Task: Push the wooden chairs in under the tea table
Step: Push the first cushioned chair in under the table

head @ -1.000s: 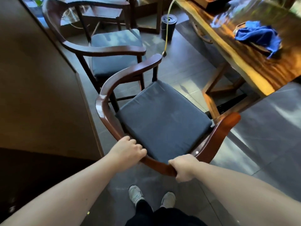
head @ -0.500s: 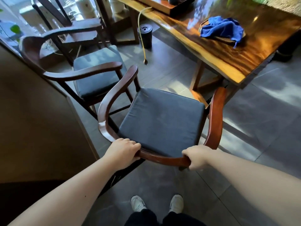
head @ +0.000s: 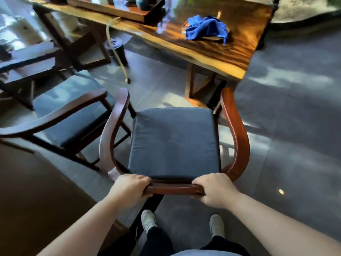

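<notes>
Gripping the curved back rail of the chair [head: 173, 141], the left hand [head: 130, 189] and right hand [head: 215, 190] each have their fingers clamped around the wood, one near each end of the rail. That chair stands squarely facing the near corner of the surface [head: 217, 50], its front just short of the edge, so by my reading nothing is tucked in yet. A second chair [head: 72, 115] sits just beside it to the left, angled away and also out on the floor [head: 287, 141]; both are left to push. On the surface lie a blue cloth [head: 206, 27] and, farther back, a tray [head: 118, 8]. Grey tiles stretch away around it, sunlit in patches.
</notes>
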`<state>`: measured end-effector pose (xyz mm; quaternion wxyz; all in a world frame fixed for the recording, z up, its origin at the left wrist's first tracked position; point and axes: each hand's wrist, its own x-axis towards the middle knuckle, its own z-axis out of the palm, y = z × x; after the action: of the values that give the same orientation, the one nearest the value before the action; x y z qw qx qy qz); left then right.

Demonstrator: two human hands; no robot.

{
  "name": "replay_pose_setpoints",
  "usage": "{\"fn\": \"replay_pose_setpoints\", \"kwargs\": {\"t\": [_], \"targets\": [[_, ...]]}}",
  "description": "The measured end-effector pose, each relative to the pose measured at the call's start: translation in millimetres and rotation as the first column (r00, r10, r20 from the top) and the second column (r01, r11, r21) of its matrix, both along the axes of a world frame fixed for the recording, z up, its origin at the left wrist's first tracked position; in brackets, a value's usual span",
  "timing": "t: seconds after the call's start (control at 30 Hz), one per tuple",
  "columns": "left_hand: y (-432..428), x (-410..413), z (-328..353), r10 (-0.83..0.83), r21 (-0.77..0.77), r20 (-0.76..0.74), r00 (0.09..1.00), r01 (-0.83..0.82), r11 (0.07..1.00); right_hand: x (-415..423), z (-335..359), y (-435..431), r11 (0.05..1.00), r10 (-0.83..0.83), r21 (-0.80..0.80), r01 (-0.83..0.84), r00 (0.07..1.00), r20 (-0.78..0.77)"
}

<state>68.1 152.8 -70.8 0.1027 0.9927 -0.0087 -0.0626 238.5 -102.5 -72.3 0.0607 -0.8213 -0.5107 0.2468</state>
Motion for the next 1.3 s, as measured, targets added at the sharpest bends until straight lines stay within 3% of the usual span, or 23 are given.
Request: {"fn": "replay_pose_setpoints", "kwargs": {"t": [0.13,0.33,0.73,0.97,1.17,1.3], "targets": [[15.5,7.0,-9.7,-0.194,0.046,0.031,0.980,0.193,0.980,-10.0,4.7,-0.7,0.994,-0.101,0.053,0.098,0.993,0.055],[38.0,14.6,-11.4,-0.301,0.077,-0.018,0.953,0.302,0.950,-18.8,7.7,16.7,0.976,-0.215,0.043,0.214,0.976,0.031],[172.6,51.0,1.1,-0.307,0.061,-0.051,0.950,0.310,0.949,-31.4,3.3,128.8,0.939,-0.316,0.142,0.312,0.949,0.012],[230.1,88.4,22.9,-0.329,0.016,0.030,0.944,0.328,0.944,-1.1,-4.7,178.7,0.976,-0.170,0.117,0.183,0.979,-0.111],[267.2,115.6,22.4,-0.327,0.015,0.062,0.943,0.327,0.945,31.2,-12.0,173.9,0.960,-0.281,-0.052,0.276,0.933,-0.223],[280.4,121.7,13.6,-0.423,0.037,-0.029,0.906,0.424,0.905,54.0,-4.1,179.4,0.940,-0.206,-0.317,0.125,0.949,-0.237]]}}
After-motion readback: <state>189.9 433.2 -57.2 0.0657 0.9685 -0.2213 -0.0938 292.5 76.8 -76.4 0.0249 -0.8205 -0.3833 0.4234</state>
